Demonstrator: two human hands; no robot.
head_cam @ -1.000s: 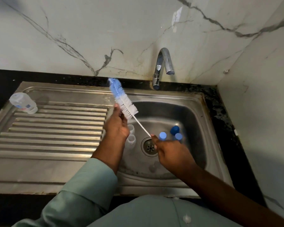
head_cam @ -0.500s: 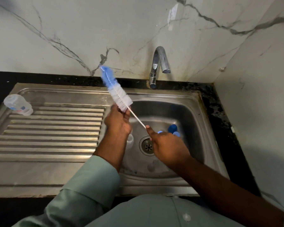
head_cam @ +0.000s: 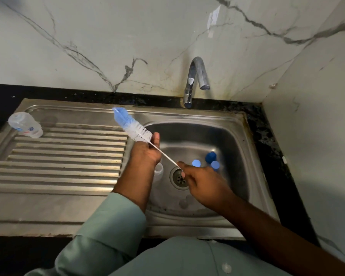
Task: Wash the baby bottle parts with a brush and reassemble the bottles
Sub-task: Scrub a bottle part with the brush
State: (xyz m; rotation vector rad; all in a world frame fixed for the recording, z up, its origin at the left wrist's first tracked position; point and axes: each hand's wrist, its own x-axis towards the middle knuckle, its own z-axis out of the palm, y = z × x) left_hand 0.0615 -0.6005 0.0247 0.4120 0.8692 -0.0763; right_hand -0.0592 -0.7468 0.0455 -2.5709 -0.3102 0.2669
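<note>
Sink basin (head_cam: pixel 235 136) sits against the right wall corner, ribbed drainboard (head_cam: pixel 64 156) open to its left with one clear bottle (head_cam: pixel 25 125) lying at its far edge; basin holds three blue caps (head_cam: pixel 210 157) and a clear bottle (head_cam: pixel 158 170) beside the drain. Brush (head_cam: pixel 131 128) slants over the basin's left rim; left hand (head_cam: pixel 145 152) fingers grasp the stem just below the bristles; right hand (head_cam: pixel 205 186) fingers pinch the stem's lower end.

Blue caps (head_cam: pixel 210 157) and clear bottle (head_cam: pixel 159 169) crowding the basin (head_cam: pixel 233 140) around the drain (head_cam: pixel 180 177).

A clear bottle part (head_cam: pixel 158 169) is being largely hidden behind the left hand (head_cam: pixel 145 151); the blue caps (head_cam: pixel 196 162) are being blurred beyond identification.
</note>
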